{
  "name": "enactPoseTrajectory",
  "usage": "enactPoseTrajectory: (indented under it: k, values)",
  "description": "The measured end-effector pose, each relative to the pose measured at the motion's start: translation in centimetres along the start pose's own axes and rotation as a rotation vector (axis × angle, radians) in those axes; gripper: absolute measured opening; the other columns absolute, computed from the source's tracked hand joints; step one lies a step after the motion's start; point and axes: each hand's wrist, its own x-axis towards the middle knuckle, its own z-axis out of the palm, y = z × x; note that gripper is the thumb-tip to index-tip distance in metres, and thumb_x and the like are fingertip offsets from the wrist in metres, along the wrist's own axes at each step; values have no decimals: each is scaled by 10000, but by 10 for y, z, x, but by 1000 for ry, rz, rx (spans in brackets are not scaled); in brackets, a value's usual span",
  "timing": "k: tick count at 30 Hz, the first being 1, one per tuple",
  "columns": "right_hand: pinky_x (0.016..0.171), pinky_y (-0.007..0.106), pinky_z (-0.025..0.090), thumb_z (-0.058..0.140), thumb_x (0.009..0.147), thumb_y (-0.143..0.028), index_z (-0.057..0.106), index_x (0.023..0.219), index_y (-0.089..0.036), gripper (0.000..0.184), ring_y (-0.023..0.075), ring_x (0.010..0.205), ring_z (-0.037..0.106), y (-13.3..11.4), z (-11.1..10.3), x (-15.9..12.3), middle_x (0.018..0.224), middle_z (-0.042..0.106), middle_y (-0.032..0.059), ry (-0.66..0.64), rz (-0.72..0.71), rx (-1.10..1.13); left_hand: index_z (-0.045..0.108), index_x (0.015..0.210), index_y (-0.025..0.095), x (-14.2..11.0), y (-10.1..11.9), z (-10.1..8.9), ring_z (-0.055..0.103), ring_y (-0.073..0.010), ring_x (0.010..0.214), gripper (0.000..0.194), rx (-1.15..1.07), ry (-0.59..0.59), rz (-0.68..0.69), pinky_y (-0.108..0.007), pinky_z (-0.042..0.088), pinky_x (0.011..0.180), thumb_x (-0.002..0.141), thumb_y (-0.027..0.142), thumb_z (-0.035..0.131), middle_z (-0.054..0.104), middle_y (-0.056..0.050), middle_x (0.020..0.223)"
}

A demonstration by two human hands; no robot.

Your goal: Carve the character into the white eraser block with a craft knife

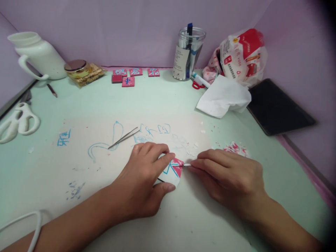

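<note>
My left hand [145, 176] pinches a small square block [173, 171] against the table; its top is white with pink patches and blue lines. My right hand [231, 178] grips a thin metal-tipped carving tool [187, 165], whose tip touches the block's right edge. Metal tweezers [123, 138] lie loose just beyond my left hand. A small heap of pink and white shavings [235, 148] sits past my right hand.
White scissors [17, 122] lie far left, with a white jug [36, 56] and a gold-lidded jar [77, 68] behind. Several pink carved blocks [128, 77] line the back. A glass jar of pens [187, 52], crumpled tissue [223, 98], a plastic bag [241, 56] and a dark tablet [278, 106] stand right.
</note>
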Motion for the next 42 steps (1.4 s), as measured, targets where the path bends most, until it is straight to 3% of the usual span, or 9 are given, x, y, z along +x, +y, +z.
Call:
enactPoseTrajectory:
  k: [10,16,29,35,38,42]
  values:
    - [458,263,283,581,837,-239,682,742,-239,138,100,530,554,10,-4,11,665,632,-41,-207,127,204,519,1204,141,1,-1,2,453,-271,1025,430,8,-1,18,-471,322,894,797,243,617,525,-110,1149]
    - [509,237,335,603,837,-259,714,804,-269,116,96,565,549,13,-4,16,689,648,-41,-285,204,362,513,1218,132,0,-4,4,442,-274,1030,447,26,11,48,-468,309,887,801,252,622,519,-119,1154]
    - [495,231,365,608,816,-286,710,720,-254,144,108,549,547,15,-6,21,664,665,-23,-369,292,460,519,1197,152,0,-1,3,462,-280,1013,420,52,15,38,-472,332,873,795,237,608,538,-117,1141]
    - [492,235,393,625,795,-295,681,681,-235,140,113,527,551,19,-5,21,601,647,-34,-446,399,561,526,1198,132,-1,-2,4,452,-273,1016,437,44,25,56,-469,320,877,780,211,624,532,-121,1145]
    - [487,239,407,633,792,-306,680,686,-231,137,118,535,557,24,-9,19,607,647,-29,-389,429,602,522,1201,135,0,-2,4,448,-274,1035,445,43,23,53,-470,315,890,777,212,634,531,-121,1150]
    - [487,248,408,638,802,-291,686,703,-239,122,124,552,559,25,-18,13,649,654,-10,-132,396,546,518,1185,164,0,-2,4,461,-277,1034,420,38,32,38,-474,322,885,789,246,632,539,-115,1132]
